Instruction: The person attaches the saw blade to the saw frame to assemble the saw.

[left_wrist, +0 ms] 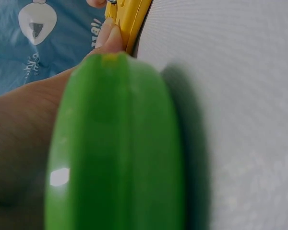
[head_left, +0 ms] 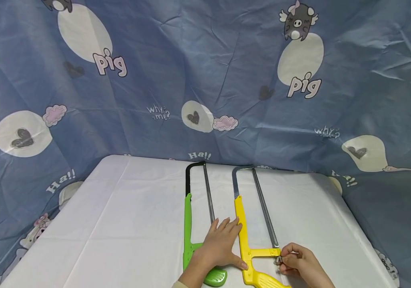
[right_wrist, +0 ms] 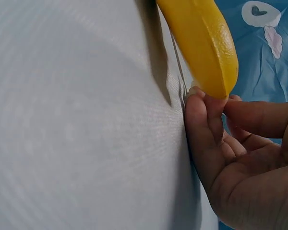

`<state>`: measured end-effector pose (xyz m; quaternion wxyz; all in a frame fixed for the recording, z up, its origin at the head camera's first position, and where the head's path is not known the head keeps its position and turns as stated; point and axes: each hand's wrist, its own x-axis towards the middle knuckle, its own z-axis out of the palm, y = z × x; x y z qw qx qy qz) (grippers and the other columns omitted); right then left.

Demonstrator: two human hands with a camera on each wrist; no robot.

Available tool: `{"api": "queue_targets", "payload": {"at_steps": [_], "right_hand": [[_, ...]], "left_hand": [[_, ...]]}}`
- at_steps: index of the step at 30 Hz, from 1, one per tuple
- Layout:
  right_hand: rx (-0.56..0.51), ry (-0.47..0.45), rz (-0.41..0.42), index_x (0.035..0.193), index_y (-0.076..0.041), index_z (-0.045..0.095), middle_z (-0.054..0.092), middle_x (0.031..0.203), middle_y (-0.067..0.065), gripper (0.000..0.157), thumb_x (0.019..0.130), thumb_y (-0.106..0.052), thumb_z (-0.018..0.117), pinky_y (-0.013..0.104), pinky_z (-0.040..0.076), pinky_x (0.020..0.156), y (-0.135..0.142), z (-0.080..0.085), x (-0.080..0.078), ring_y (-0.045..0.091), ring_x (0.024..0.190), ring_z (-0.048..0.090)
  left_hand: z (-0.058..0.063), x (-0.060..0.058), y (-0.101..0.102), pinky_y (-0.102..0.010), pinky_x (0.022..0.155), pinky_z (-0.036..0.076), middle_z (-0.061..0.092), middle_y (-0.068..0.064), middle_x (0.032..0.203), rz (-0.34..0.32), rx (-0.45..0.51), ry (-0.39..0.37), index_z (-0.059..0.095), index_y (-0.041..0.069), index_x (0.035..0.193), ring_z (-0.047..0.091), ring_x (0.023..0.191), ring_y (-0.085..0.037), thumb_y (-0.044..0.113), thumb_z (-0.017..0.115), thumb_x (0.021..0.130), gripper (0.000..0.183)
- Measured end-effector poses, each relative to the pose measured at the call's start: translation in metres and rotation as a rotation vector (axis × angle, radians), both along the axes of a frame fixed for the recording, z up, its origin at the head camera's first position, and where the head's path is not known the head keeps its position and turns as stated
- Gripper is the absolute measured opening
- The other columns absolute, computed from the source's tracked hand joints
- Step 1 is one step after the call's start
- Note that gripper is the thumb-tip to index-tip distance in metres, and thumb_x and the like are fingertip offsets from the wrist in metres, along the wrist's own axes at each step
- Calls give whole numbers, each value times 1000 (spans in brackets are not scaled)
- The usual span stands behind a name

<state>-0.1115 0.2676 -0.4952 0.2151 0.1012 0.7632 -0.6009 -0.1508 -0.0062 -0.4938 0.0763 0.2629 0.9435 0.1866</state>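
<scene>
A yellow hacksaw (head_left: 243,236) lies flat with its blade (head_left: 264,210) to the right of its frame. My left hand (head_left: 220,244) rests over the gap between the two saws, its fairly straight fingertips and thumb touching the yellow frame. At the lower end of the blade, my right hand (head_left: 300,262) pinches a metal wing nut (head_left: 278,261) between thumb and fingers. The yellow handle (right_wrist: 206,48) hides that nut in the right wrist view. A green hacksaw (head_left: 188,224) lies to the left, partly under my left wrist; its handle (left_wrist: 115,143) fills much of the left wrist view.
Both saws lie on a white-covered table (head_left: 137,224), their tips close to its back edge. A blue patterned cloth (head_left: 248,72) hangs behind the table and along its sides.
</scene>
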Motion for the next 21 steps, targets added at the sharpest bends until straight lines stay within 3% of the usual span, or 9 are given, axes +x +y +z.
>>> {"api": "queue_targets", "payload": {"at_steps": [6,14,18,21], "right_hand": [[-81,-37,27,103,1,54,63,88,7,11,93,-3,53,31,60,75,3,-2,-1,16,78,64],[-194,-72,46,103,-1,52,65,93,8,8,94,-2,52,29,60,77,6,-6,-1,15,80,65],[-65,-53,-32,105,2,53,69,90,8,13,93,-4,54,31,60,73,-2,-3,-1,16,74,65],[158,4,-111,101,2,57,71,81,8,16,88,-6,61,33,59,65,-15,2,0,17,66,64]], "left_hand": [[-1,0,0,-56,123,19,29,0,165,0,-3,5,39,19,153,29,151,-28,69,82,62,112],[-1,0,-1,-55,124,18,28,0,165,0,-1,-10,38,19,154,28,152,-28,69,81,62,113],[-2,-1,0,-56,124,17,27,0,165,1,-3,-6,37,20,154,27,152,-28,71,79,63,112],[-3,-2,0,-55,125,17,26,1,165,0,0,-9,37,20,154,27,152,-28,71,79,64,112]]}}
